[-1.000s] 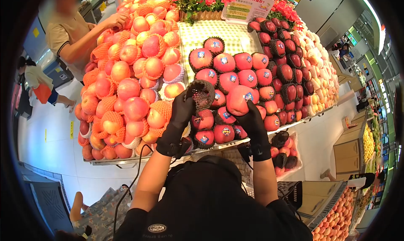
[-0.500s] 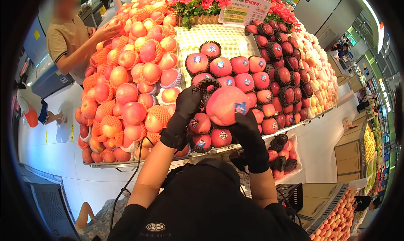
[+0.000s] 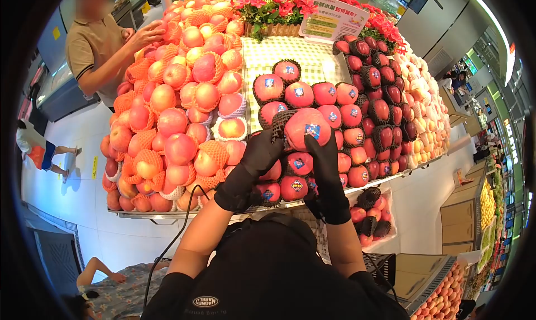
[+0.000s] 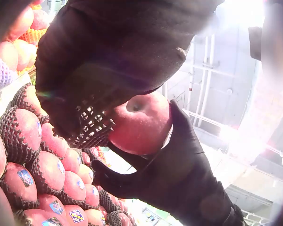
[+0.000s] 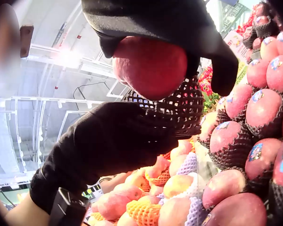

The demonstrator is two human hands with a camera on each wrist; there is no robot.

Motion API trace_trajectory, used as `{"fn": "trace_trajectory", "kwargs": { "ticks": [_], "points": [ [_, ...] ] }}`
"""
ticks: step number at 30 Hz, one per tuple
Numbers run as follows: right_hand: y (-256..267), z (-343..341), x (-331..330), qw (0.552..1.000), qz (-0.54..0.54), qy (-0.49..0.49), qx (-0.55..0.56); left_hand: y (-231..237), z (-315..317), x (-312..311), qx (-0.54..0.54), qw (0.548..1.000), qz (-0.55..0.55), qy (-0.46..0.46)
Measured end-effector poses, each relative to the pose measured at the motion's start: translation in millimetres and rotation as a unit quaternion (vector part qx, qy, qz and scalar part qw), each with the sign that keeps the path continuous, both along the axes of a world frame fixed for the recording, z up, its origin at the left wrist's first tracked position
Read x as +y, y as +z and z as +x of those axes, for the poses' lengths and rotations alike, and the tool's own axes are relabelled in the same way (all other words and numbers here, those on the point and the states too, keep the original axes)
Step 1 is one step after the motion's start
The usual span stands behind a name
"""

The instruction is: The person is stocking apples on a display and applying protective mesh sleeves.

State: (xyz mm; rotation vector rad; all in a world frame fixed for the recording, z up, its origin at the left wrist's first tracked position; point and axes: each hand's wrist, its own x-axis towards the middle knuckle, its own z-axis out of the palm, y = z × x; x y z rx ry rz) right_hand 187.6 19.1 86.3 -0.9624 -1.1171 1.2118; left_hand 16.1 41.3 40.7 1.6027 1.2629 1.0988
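Observation:
Both hands wear black gloves and meet above a display of red apples. My right hand (image 3: 328, 166) grips a large red apple (image 3: 304, 124) with a blue sticker, its thumb lying by the sticker. My left hand (image 3: 259, 161) holds a black foam net sleeve (image 5: 179, 108) against that apple's side. In the right wrist view the net's mesh overlaps the lower edge of the apple (image 5: 151, 66). From the left wrist, the apple's stem hollow shows beside the net (image 4: 92, 120), with fingers of the right hand (image 4: 179, 183) round the far side.
Apples in black nets (image 3: 298, 94) lie in rows under the hands. Left of them rises a heap of apples (image 3: 173, 122) in orange and white nets. Dark red apples (image 3: 379, 99), a sign (image 3: 335, 18) and red flowers stand beyond. A person (image 3: 100, 46) reaches over the heap.
The hands have come together, bringing the apple and the net from apart to touching. The apple rose toward the head camera, then moved slightly up and right in view.

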Motion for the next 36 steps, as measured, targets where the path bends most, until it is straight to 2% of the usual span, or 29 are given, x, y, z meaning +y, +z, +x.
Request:
{"fn": "trace_trajectory", "kwargs": {
  "ticks": [2, 4, 7, 11, 14, 15, 19, 22, 25, 28, 31, 34, 36],
  "points": [
    [-2, 0, 0, 0.997, -0.031, 0.017, 0.064, 9, 3, -5, 0.01, 1.0, -0.009, 0.003],
    [-3, -2, 0, 0.985, -0.069, 0.03, 0.155, -6, 10, -4, -0.021, 0.999, 0.026, 0.009],
    [-3, -5, 0, 0.985, -0.063, 0.013, 0.159, -12, 13, -6, -0.002, 0.999, 0.035, 0.005],
    [-10, 0, 5, 0.999, -0.004, -0.043, 0.023, -21, 9, 0, -0.018, 0.999, 0.011, -0.025],
    [-3, 1, 5, 0.998, 0.013, -0.055, -0.028, -7, 9, -2, -0.012, 0.995, 0.056, 0.083],
    [-4, 3, 6, 0.997, 0.012, -0.055, -0.046, 4, 6, -5, -0.006, 0.993, 0.031, 0.113],
    [-13, 6, 11, 0.98, 0.065, -0.078, -0.169, 13, 4, 5, -0.052, 0.979, 0.099, 0.169],
    [-7, 1, 7, 0.974, 0.058, -0.074, -0.205, 26, 1, -1, -0.025, 0.988, 0.047, 0.148],
    [-7, -5, 5, 0.969, 0.072, -0.104, -0.21, 21, 7, -4, -0.049, 0.984, 0.091, 0.148],
    [-9, -9, 4, 0.972, 0.078, -0.14, -0.172, 25, 12, -13, -0.029, 0.983, 0.119, 0.139],
    [-4, -9, 2, 0.974, 0.07, -0.144, -0.16, 20, 15, -16, -0.086, 0.987, 0.09, 0.104],
    [-15, -4, 5, 0.95, 0.134, -0.148, -0.239, 16, 17, -9, -0.14, 0.984, 0.066, 0.093],
    [-12, 0, 1, 0.963, 0.126, -0.107, -0.214, 12, 15, 0, -0.247, 0.967, 0.043, 0.04]
  ]
}}
